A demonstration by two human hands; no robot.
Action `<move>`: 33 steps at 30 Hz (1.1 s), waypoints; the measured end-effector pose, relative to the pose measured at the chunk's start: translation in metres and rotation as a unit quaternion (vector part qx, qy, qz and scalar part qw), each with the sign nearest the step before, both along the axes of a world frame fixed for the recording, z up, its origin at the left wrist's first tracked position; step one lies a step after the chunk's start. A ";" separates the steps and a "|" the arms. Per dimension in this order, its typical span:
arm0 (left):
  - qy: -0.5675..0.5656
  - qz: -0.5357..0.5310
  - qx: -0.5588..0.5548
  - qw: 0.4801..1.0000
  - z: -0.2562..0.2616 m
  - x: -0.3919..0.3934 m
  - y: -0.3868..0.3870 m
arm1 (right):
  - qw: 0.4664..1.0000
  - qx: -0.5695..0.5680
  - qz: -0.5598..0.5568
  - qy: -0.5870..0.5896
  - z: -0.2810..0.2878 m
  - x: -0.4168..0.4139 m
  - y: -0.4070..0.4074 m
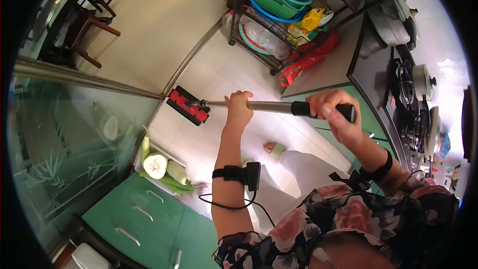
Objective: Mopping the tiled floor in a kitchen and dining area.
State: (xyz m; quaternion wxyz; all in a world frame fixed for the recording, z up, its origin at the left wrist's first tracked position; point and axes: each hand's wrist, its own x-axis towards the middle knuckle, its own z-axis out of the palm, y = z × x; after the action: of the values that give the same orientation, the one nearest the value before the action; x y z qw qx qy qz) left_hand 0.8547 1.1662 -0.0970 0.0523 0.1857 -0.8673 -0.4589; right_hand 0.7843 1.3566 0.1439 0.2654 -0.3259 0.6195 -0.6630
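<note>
A mop or floor sweeper with a red and black head (188,105) rests on the tiled floor beside the sliding-door track. Its metal pole (269,107) runs from the head towards the right, ending in a black grip. My left hand (239,105) is closed around the middle of the pole. My right hand (336,114) holds the black grip at the pole's upper end. Whether the head's underside lies flat on the tiles cannot be seen.
Gourds and green vegetables (155,165) lie by green drawers (140,209). A glass sliding door (74,149) stands left. A wheeled black rack (261,18) holds baskets, with a red bag (313,58) beside it. A stove counter (373,67) lies right; wooden chairs (89,30) stand beyond the track.
</note>
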 end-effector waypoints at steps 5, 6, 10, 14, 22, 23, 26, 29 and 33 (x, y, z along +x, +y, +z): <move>0.001 -0.039 0.003 0.999 -0.002 -0.040 0.006 | 0.997 -0.007 -0.076 -0.027 -0.001 -0.016 0.007; 0.013 -0.052 -0.016 0.998 -0.004 -0.045 0.011 | 0.994 -0.005 -0.104 -0.025 0.000 -0.013 0.010; -0.016 -0.137 -0.030 0.990 0.001 -0.080 0.037 | 0.973 0.009 -0.226 -0.055 0.001 -0.008 0.039; -0.104 -0.259 -0.038 0.959 -0.001 -0.102 0.068 | 0.935 -0.010 -0.334 -0.120 -0.004 -0.002 0.077; -0.128 -0.355 -0.026 0.926 0.007 -0.092 0.135 | 0.891 -0.015 -0.424 -0.159 0.015 0.025 0.127; -0.120 -0.345 -0.006 0.931 0.006 -0.090 0.131 | 0.889 -0.018 -0.429 -0.160 0.014 0.026 0.125; -0.089 -0.327 0.031 0.940 0.018 -0.088 0.124 | 0.911 -0.039 -0.399 -0.093 0.011 0.029 0.120; -0.021 -0.301 0.009 0.954 0.018 -0.079 0.116 | 0.919 -0.032 -0.386 -0.071 0.013 0.032 0.106; -0.031 -0.251 0.010 0.967 0.009 -0.054 0.106 | 0.937 -0.040 -0.335 -0.091 0.010 0.052 0.102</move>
State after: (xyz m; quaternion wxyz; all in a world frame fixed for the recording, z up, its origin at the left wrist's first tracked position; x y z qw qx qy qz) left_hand 0.8010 1.2726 -0.0876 -0.0934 -0.0236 -0.8828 -0.4597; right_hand 0.8364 1.4590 0.1541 0.0699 -0.0482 0.6387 -0.7648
